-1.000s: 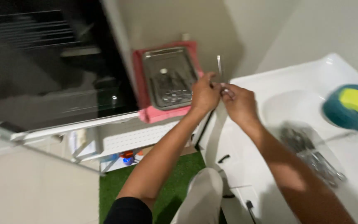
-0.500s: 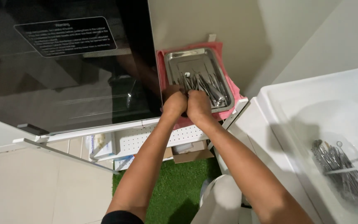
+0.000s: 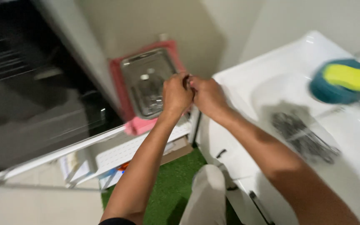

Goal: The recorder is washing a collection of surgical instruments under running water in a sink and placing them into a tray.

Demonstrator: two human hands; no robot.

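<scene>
Head view shows the left hand (image 3: 176, 92) and right hand (image 3: 207, 95) pinched together on something small and hidden beside the metal tray (image 3: 148, 81), probably a light, stiff, slippery tool best gripped mid-shaft.

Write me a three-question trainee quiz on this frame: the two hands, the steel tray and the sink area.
1. True or false: the left hand and the right hand are pressed together just beside the metal tray.
2. What lies under the metal tray?
A. a pink cloth
B. a wooden board
C. a green mat
3. Fill in: the yellow sponge sits on a ____ coloured round holder by the white sink.

Key: 1 true; 2 A; 3 teal. Whether the hands grip anything between them is hidden by blur and by the fingers.
</scene>
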